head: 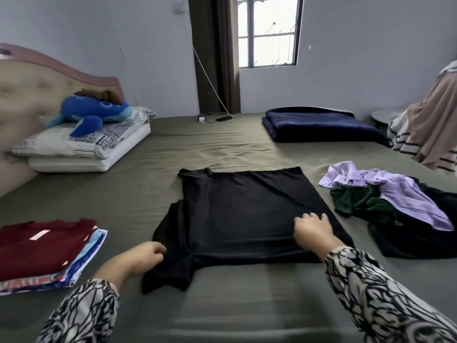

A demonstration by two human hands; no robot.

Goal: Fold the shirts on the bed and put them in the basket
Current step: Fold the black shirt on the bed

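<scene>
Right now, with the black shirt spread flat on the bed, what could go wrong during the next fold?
1. The left hand pinches only the edge of the black shirt near its sleeve, so the sleeve could bunch and spoil the fold.
2. The right hand presses flat without gripping, so the fabric may slide on the bed sheet.
3. The unfolded pile lies close to the shirt's right edge and could get caught in the fold.

Long sleeves in a white fabric printed with a bold black swirling, leaf-like pattern are worn on both arms. The left hand (146, 254) and right hand (314, 230) are left bare beyond gathered cuffs; no rings are seen.
</scene>
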